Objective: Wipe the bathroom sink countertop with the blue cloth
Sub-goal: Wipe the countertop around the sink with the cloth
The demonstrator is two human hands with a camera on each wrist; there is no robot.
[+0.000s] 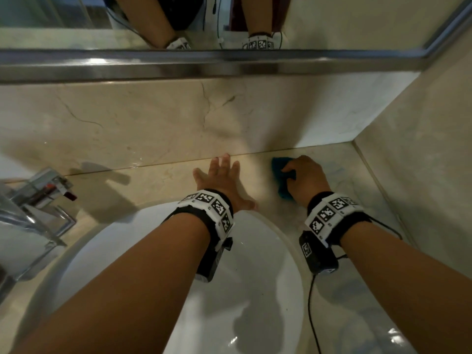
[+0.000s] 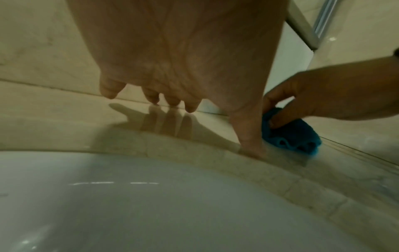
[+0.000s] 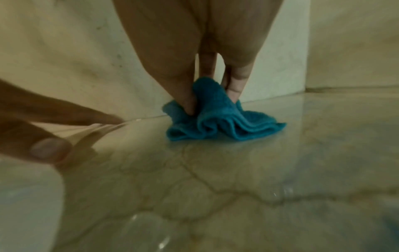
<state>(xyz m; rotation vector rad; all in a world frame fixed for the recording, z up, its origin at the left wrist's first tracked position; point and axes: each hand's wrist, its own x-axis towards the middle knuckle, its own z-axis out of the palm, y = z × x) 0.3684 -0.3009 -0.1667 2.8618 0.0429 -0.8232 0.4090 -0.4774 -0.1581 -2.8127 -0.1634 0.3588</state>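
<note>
The blue cloth [image 1: 279, 178] [image 2: 289, 134] [image 3: 218, 116] lies bunched on the beige marble countertop [image 1: 158, 182] [image 3: 215, 179] near the back wall, right of the sink. My right hand [image 1: 305, 176] [image 3: 207, 81] grips it from above, thumb and fingers pinching its folds. My left hand [image 1: 221, 178] [image 2: 172, 68] rests flat on the countertop just left of the cloth, fingers spread and straight, thumb [image 2: 250, 136] touching the surface near the sink's edge. The left thumb and a finger also show at the left of the right wrist view.
A white oval sink [image 1: 268, 277] [image 2: 129, 204] lies below both forearms. A chrome faucet [image 1: 33, 213] stands at the left. A mirror with a metal frame [image 1: 204, 62] runs above the marble backsplash. A side wall [image 1: 421, 175] closes the counter on the right. Wet patches shine on the counter.
</note>
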